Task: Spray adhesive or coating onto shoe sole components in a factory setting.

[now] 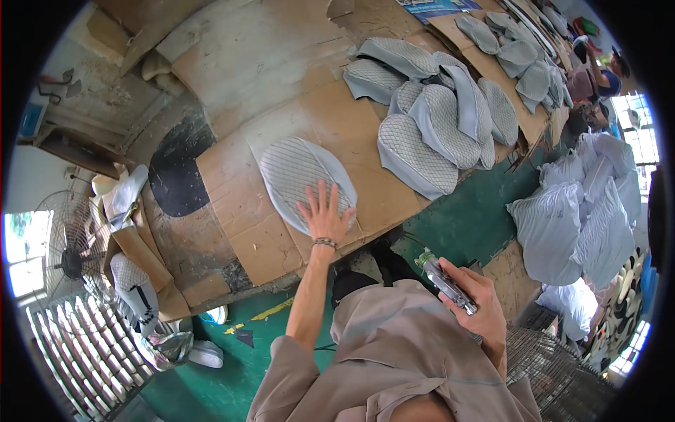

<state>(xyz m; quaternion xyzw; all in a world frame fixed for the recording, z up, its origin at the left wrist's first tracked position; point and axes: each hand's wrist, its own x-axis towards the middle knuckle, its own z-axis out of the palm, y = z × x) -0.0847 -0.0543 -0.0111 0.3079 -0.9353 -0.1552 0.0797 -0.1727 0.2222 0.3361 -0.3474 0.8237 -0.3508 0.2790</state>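
While pressing flat with fingers spread, the left hand [325, 214] is resting on the grey quilted pad [302, 176] at frame centre on the desk [232, 211] | right hand [478, 299] is gripping a metal tool [444, 280], lower right.

The quilted grey oval panel [304, 179] lies flat on the cardboard-covered desk [351, 133], directly under the left grip [325, 214], whose spread fingers press on its near end; the rest of the panel extends away beyond the fingertips. It has a diamond-stitched centre and a plain pale border. The slim metallic tool [444, 281] is enclosed in the right grip [478, 299], its tip protruding up and to the left of the grip, clear of the desk.
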